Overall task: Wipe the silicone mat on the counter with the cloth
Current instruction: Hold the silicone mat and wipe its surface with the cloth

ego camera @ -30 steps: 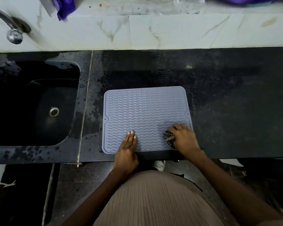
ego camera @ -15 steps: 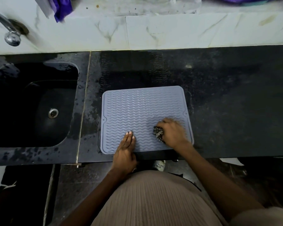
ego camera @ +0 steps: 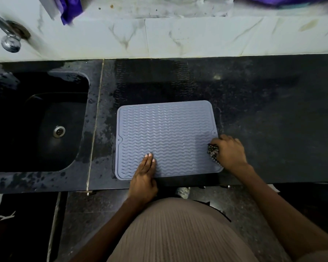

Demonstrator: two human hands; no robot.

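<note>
Wiping runs along the near strip of the grey silicone mat (ego camera: 167,137), which lies flat on the black counter (ego camera: 273,114) by its front edge, right of the sink (ego camera: 36,120). From the head view, the right hand (ego camera: 229,152), curled tight around a bunched dark patterned cloth (ego camera: 213,150), has swung from mid-mat half a second ago out to the mat's right edge, while the left hand (ego camera: 145,173) stays flat, fingers straight, pressing the near edge. Judging by this, the far rows remain to be wiped.
</note>
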